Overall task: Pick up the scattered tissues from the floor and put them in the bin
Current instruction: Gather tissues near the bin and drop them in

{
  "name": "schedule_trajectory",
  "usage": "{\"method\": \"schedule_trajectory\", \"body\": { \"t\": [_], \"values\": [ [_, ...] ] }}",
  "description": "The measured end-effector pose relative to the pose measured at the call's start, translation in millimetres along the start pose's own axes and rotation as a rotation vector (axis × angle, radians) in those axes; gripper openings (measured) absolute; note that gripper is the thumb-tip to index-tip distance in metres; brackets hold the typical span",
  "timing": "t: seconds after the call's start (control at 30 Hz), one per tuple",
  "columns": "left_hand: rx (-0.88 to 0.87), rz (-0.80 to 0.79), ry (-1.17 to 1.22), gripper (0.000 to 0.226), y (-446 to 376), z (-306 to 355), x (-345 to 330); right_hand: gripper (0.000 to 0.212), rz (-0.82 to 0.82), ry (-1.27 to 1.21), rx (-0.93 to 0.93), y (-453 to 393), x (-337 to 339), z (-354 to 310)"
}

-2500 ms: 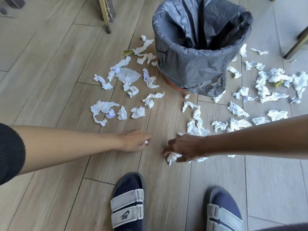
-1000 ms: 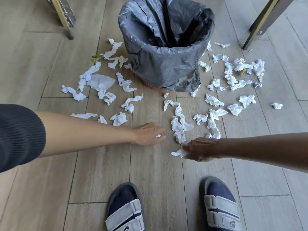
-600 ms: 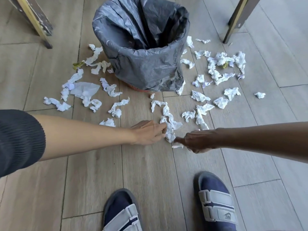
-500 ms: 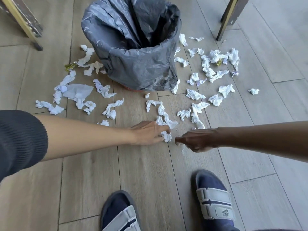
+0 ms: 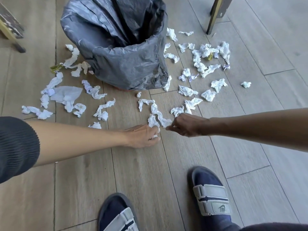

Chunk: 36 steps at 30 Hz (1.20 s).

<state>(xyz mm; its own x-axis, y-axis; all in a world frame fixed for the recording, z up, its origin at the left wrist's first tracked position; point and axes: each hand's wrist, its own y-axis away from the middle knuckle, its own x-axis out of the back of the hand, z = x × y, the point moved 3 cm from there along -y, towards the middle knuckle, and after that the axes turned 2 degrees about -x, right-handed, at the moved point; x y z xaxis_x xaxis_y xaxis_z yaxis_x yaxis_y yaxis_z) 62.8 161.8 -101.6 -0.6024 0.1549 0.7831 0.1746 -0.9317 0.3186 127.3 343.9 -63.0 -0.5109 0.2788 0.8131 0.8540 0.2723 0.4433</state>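
Tissues (image 5: pixel 188 90) lie crumpled on the wooden floor (image 5: pixel 150 172) all around the bin (image 5: pixel 126 67), which has a grey liner. Left hand (image 5: pixel 143 136) is curled around a small white wad and touches a twisted tissue strip (image 5: pixel 155 116). Right hand (image 5: pixel 186 125) pinches the near end of this strip.

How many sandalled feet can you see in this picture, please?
2. The left sandal is at the bottom edge, centre, partly cut off. The right sandal is at lower right, below the right forearm. Both stand on the wooden floor; none seem hidden.
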Motion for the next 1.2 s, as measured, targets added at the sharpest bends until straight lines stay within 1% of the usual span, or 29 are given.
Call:
{"method": "schedule_trajectory", "body": {
  "t": [0.07, 0.1, 0.2, 0.27, 0.33, 0.4, 0.53, 0.57, 0.7, 0.77, 0.87, 0.9, 1.03, 1.1, 1.13, 1.2],
  "values": [
    [0.002, 0.018, 0.021, 0.032, 11, -2, 1, 0.024, -0.042, 0.005, -0.022, -13, 0, -6],
    [0.006, 0.039, 0.028, 0.032, 16, -3, 2, 0.019, -0.058, 0.042, -0.019, -19, 2, -11],
    [0.063, 0.082, 0.06, 0.04, 31, -13, 5, 0.053, -0.065, 0.226, 0.05, -39, 2, -24],
    [0.132, 0.085, 0.075, 0.038, 40, -21, 6, 0.061, -0.049, 0.347, 0.095, -51, 2, -30],
    [0.2, 0.077, 0.093, 0.029, 49, -28, 5, 0.059, -0.045, 0.418, 0.123, -63, 2, -33],
    [0.247, 0.068, 0.113, 0.019, 58, -33, 5, 0.051, -0.059, 0.436, 0.168, -72, 1, -35],
    [0.276, 0.028, 0.059, 0.013, 69, -41, 3, 0.019, -0.071, 0.454, 0.229, -82, 2, -34],
    [0.287, 0.026, 0.035, 0.013, 70, -42, 4, 0.015, -0.078, 0.458, 0.226, -82, 3, -35],
    [0.31, 0.095, -0.02, 0.017, 61, -44, 21, 0.022, -0.109, 0.386, 0.199, -75, -1, -41],
    [0.36, 0.16, -0.016, 0.017, 50, -47, 31, 0.021, -0.124, 0.369, 0.195, -70, -3, -42],
    [0.465, 0.253, 0.059, 0.013, 29, -54, 45, 0.021, -0.121, 0.36, 0.201, -64, -2, -41],
    [0.483, 0.274, 0.067, 0.015, 21, -57, 49, 0.023, -0.131, 0.346, 0.185, -60, -1, -42],
    [0.455, 0.308, 0.052, 0.039, -7, -69, 55, 0.026, -0.106, 0.296, 0.148, -47, 9, -38],
    [0.408, 0.285, 0.032, 0.044, -19, -71, 57, 0.019, -0.113, 0.287, 0.157, -38, 12, -34],
    [0.387, 0.274, 0.026, 0.043, -23, -71, 58, 0.017, -0.12, 0.305, 0.169, -35, 13, -31],
    [0.376, 0.261, 0.011, 0.03, -27, -69, 61, 0.02, -0.119, 0.324, 0.168, -30, 13, -24]
  ]
}}
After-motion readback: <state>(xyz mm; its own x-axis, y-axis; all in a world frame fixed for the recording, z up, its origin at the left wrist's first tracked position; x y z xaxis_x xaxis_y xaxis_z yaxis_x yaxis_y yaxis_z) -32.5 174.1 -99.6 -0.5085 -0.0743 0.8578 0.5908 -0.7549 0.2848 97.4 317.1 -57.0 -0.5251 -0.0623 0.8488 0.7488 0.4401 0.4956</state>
